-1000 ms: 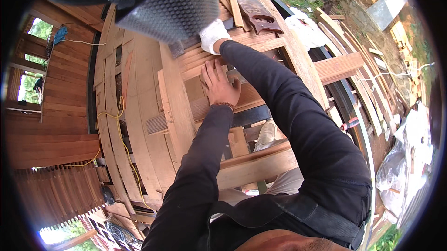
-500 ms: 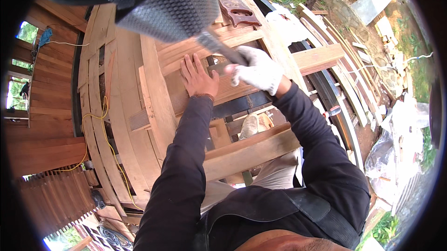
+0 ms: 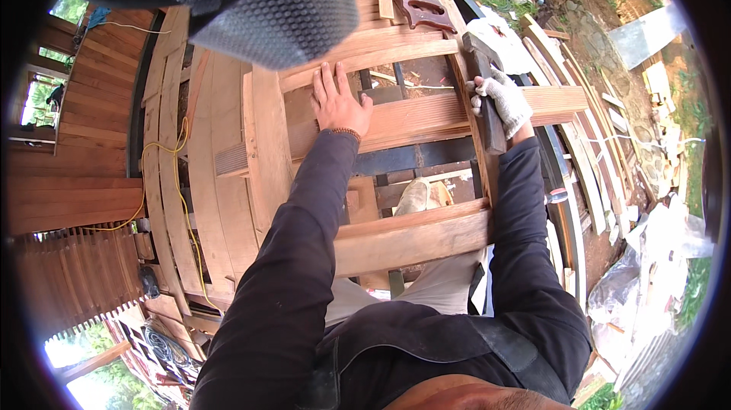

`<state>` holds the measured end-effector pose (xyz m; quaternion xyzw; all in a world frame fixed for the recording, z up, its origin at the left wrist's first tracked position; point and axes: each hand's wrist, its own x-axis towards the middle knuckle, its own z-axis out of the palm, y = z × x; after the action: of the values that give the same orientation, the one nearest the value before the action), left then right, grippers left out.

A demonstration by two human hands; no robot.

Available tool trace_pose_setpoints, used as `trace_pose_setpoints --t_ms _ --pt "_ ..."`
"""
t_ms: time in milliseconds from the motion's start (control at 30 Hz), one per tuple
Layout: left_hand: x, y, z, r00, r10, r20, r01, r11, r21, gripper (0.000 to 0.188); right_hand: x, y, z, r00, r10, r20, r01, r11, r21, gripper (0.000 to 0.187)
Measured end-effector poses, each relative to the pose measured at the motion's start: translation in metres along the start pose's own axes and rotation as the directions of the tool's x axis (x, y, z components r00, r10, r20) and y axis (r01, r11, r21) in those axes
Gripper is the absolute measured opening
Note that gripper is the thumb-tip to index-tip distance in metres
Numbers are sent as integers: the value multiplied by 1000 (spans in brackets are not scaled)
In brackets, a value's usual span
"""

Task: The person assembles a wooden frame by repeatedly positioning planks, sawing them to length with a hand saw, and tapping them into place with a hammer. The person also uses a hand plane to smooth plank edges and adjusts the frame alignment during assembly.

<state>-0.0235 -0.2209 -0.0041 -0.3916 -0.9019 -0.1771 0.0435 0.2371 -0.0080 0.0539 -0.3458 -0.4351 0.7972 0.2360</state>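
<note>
My left hand (image 3: 340, 102), bare with a beaded bracelet, lies flat with fingers stretched out at the left end of a reddish wooden crosspiece (image 3: 419, 117). My right hand (image 3: 506, 105), in a white glove, is closed around a long, dark, hammer-like tool (image 3: 491, 127). The tool lies over the right rail of the wooden frame, where the crosspiece passes through it; whether it touches the wood I cannot tell. A broad wooden rail (image 3: 270, 136) stands just left of my left hand. Closer to me runs another thick crosspiece (image 3: 415, 241).
A handsaw (image 3: 421, 6) with a brown handle lies beyond the frame. Gaps in the frame show a dark beam (image 3: 415, 157) and my shoe (image 3: 413, 197). A yellow cord (image 3: 180, 208) crosses the boards at left. Loose planks (image 3: 582, 159) and plastic sheeting (image 3: 640, 273) lie at right.
My right hand has moved right with the tool, from over the frame's middle to its right rail. My left hand stays on the crosspiece. The view has shifted slightly.
</note>
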Motion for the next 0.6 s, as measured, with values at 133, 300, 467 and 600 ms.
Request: trace_pose_setpoints --t_ms 133,300,467,600 --pt "-1 -2 4 1000 13 -20 -12 1000 23 88 -6 1 7 996 -76 -43 77 997 9 65" --pt "-1 -4 6 999 23 -43 -20 999 49 89 -21 -9 19 999 -50 -12 49 996 -75 69" --pt "-1 -2 5 999 19 -50 -17 999 34 90 13 14 -17 972 -222 -82 157 863 -480 59" --pt "-2 1 1 998 22 -51 -19 998 54 89 12 13 -21 990 -115 -84 56 858 -510 85"
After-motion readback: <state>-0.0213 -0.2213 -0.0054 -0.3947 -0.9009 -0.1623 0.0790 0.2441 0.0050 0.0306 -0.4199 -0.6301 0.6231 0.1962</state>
